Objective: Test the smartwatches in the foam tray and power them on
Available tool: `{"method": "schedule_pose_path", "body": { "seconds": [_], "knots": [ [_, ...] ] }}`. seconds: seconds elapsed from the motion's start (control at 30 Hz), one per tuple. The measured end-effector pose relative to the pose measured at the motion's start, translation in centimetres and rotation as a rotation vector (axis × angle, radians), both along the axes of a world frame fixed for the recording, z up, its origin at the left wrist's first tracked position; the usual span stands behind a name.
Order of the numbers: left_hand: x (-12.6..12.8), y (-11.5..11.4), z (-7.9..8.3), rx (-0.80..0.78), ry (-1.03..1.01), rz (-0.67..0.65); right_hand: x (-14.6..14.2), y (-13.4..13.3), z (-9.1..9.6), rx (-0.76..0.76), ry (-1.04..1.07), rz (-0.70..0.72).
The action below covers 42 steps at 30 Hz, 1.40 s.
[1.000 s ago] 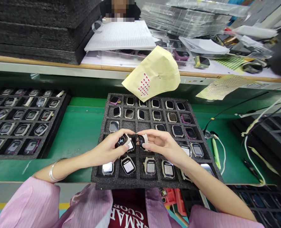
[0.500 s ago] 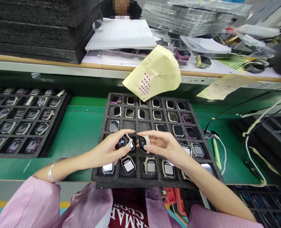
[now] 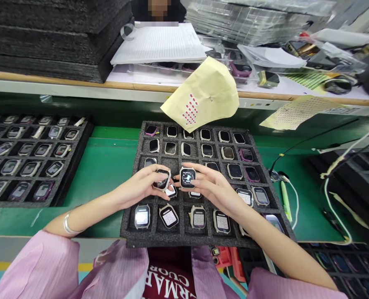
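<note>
My left hand [image 3: 141,185] grips a smartwatch case without a strap [image 3: 162,180], its thumb lying across the dark screen. In my right hand [image 3: 215,187] is a second smartwatch [image 3: 187,177], pale-framed, with a lit dial on a black face and my thumb at its lower right corner. Both watches are held side by side, a small gap apart, above a black foam tray [image 3: 180,236]. Square pockets in the tray hold several more watches; those in the near rows, such as one pale watch [image 3: 168,216], show white lit screens, while the far ones are dark.
Another foam tray of watches [image 3: 55,187] lies at the left. Yellow sticker sheets [image 3: 209,93] hang from the shelf edge [image 3: 134,90]. Stacked black foam [image 3: 47,41], papers [image 3: 162,45] and plastic trays [image 3: 234,23] crowd the shelf. Cables and a green pen-like object [image 3: 285,201] lie right. A person sits opposite.
Both watches have been turned so their screens face up more toward me. The right one's lit dial now shows plainly. Both hands have risen slightly over the tray.
</note>
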<state>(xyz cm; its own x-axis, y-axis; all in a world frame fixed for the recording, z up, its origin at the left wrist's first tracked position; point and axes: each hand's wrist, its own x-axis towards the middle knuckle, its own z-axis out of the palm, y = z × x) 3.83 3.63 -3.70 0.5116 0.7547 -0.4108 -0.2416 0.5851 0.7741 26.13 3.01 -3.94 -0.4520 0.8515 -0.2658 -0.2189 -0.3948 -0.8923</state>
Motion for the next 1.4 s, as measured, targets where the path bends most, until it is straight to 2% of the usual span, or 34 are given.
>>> {"method": "schedule_pose_path", "body": {
  "seconds": [0.1, 0.17, 0.53, 0.7, 0.93, 1.0, 1.1, 1.2, 1.3, 1.4],
  "knots": [
    [0.0, 0.1, 0.1, -0.107, -0.052, -0.019, 0.0, -0.1, 0.0, 0.051, -0.038, -0.029],
    [-0.1, 0.2, 0.0, -0.117, -0.062, -0.02, 0.0, -0.1, 0.0, 0.074, -0.046, -0.04],
    [0.2, -0.3, 0.1, 0.078, 0.002, 0.033, 0.1, -0.2, -0.5, 0.138, -0.039, -0.066],
    [0.2, -0.5, -0.2, 0.106, 0.027, -0.005, 0.0, -0.2, -0.6, 0.198, -0.125, -0.082],
    [0.1, -0.5, -0.1, 0.217, 0.087, -0.03, 0.6, 0.2, -0.9, 0.311, -0.201, 0.071],
    [0.0, -0.5, 0.0, 0.266, 0.157, -0.041, 1.1, 1.2, -1.4, 0.417, -0.352, 0.059],
    [-0.1, -0.5, -0.1, 0.317, 0.227, -0.054, 1.9, 3.2, -2.2, 0.698, -0.753, 0.06],
    [-0.2, -0.7, -0.5, 0.341, 0.239, -0.076, 3.0, 4.7, -2.2, 0.907, -1.043, 0.187],
    [-0.3, -0.7, -0.7, 0.353, 0.26, -0.082, 4.8, 5.1, -0.7, 0.948, -1.124, 0.295],
    [-0.2, -0.7, -0.6, 0.366, 0.294, -0.089, 6.7, 5.0, 0.6, 0.849, -1.229, 0.312]
  ]
}}
